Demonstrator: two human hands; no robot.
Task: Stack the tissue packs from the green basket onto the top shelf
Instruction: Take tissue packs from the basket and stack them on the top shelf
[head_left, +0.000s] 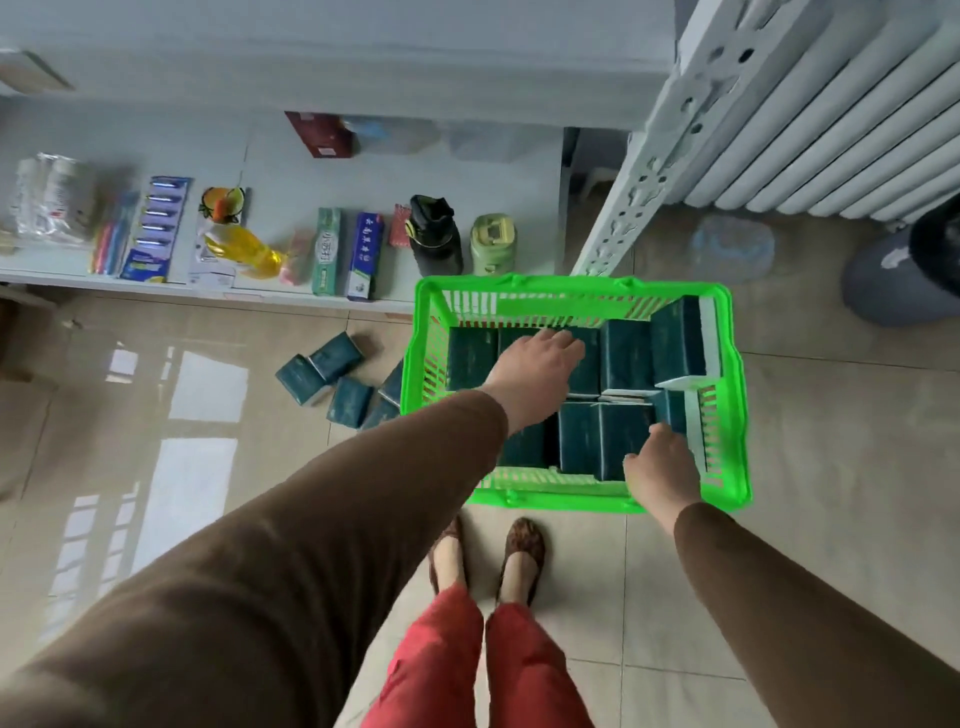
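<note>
A bright green basket (724, 431) stands on the tiled floor in front of my feet. Several dark teal tissue packs (626, 356) fill it, some standing on end. My left hand (535, 371) reaches down into the basket's middle, fingers stretched over the packs in the far row. My right hand (662, 467) is at the basket's near right corner, fingers curled down onto a teal pack (608, 441); whether it grips that pack is hidden. Several more teal packs (332, 379) lie on the floor left of the basket.
A low white shelf (270, 161) ahead holds toothpaste boxes (348, 254), two bottles (436, 236), toothbrush packs, a yellow bag and a red box. A white perforated shelf post (644, 171) rises beside the basket. A radiator (841, 130) and a grey stool (898, 280) are on the right.
</note>
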